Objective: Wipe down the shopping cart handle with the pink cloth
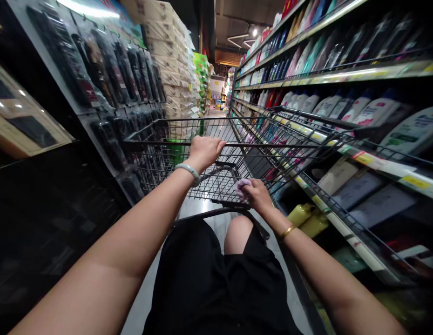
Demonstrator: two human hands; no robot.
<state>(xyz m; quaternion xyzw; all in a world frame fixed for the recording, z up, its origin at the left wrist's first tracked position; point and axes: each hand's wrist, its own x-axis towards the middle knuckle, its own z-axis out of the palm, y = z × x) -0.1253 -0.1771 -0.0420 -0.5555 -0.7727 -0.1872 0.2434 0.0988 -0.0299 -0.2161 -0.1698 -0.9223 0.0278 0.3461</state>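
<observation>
A wire shopping cart [216, 186] stands right in front of my legs. My left hand [205, 152], with a pale bangle at its wrist, is closed over the cart's handle bar [272, 145]. Below and to the right of the bar, my right hand [259, 196] grips a crumpled lilac cloth [243, 189]. That hand is apart from the handle, in front of the cart's near wire side. Through the mesh I see the grey floor and the cart's lower frame.
Shelves of bottles [328, 109] line the right side, close to the cart. On the left hang packaged goods [122, 70] on a rack, with stacked cartons [171, 60] beyond. Bright green packages [200, 74] stand farther down the aisle.
</observation>
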